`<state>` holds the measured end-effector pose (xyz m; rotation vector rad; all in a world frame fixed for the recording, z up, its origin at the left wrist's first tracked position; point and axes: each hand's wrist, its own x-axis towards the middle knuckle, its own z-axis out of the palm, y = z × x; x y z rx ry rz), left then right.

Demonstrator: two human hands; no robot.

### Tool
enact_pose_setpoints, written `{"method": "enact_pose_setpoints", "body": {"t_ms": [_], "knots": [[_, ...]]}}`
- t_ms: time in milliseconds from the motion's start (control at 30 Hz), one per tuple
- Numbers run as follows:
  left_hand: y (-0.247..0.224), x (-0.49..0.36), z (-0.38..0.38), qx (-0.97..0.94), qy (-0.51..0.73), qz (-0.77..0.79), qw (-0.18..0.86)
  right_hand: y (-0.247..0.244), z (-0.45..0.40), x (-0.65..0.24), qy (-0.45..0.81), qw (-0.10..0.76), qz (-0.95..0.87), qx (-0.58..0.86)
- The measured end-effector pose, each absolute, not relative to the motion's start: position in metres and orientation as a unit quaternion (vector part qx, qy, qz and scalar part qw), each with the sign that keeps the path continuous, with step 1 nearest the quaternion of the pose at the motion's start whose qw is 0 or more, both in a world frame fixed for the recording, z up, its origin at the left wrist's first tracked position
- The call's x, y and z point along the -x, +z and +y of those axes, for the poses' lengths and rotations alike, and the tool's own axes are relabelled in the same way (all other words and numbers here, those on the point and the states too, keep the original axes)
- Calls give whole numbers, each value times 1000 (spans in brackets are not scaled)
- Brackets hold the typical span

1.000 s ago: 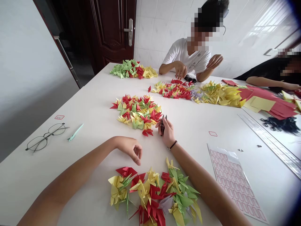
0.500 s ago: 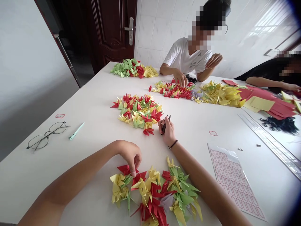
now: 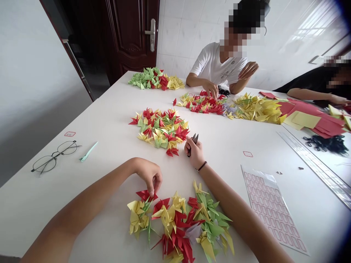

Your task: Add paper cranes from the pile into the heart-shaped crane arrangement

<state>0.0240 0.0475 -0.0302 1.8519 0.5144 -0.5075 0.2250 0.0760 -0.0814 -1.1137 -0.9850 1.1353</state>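
My left hand [image 3: 150,176] reaches down to a red folded paper crane [image 3: 146,195] at the upper left of the near pile, thumb and fingers pinched at its edge. Yellow, red and green cranes [image 3: 178,223] make up this near pile. Between that pile and a mixed crane pile [image 3: 161,128] farther off, my right hand [image 3: 195,151] is closed round small dark scissors [image 3: 195,138], whose tips point up and away. A single red crane [image 3: 172,151] lies just left of my right hand.
Eyeglasses [image 3: 55,156] and a mint clip [image 3: 89,151] lie left; a label sheet [image 3: 274,208] and a clear ruler [image 3: 315,168] lie right. Across the table, a person in white [image 3: 219,65] has a hand on more cranes. Another person's arm [image 3: 315,95] is at far right.
My left hand has moved slightly up and left, onto the red crane. The scissors in my right hand have turned, and their blades now show slightly apart.
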Motion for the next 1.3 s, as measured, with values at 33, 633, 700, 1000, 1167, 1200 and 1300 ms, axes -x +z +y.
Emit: {"method": "enact_pose_setpoints", "body": {"t_ms": [33, 633, 700, 1000, 1167, 1200, 1300], "knots": [[-30, -23, 49, -777, -211, 215, 553, -82, 76, -225, 488, 595, -423, 479], [-43, -28, 43, -775, -159, 229, 568, -83, 75, -225, 479, 600, -429, 475], [-45, -28, 48, -748, -112, 248, 606, -83, 75, -225, 476, 598, -432, 479], [-71, -47, 53, -548, 288, 406, 672, -79, 73, -224, 466, 582, -456, 486], [-69, -51, 50, -508, 329, 430, 670, -75, 65, -221, 429, 534, -561, 465], [-69, -51, 50, -497, 337, 432, 673, -75, 63, -220, 434, 520, -579, 455], [-68, -50, 52, -478, 353, 428, 681, -75, 59, -219, 454, 463, -631, 425]]}}
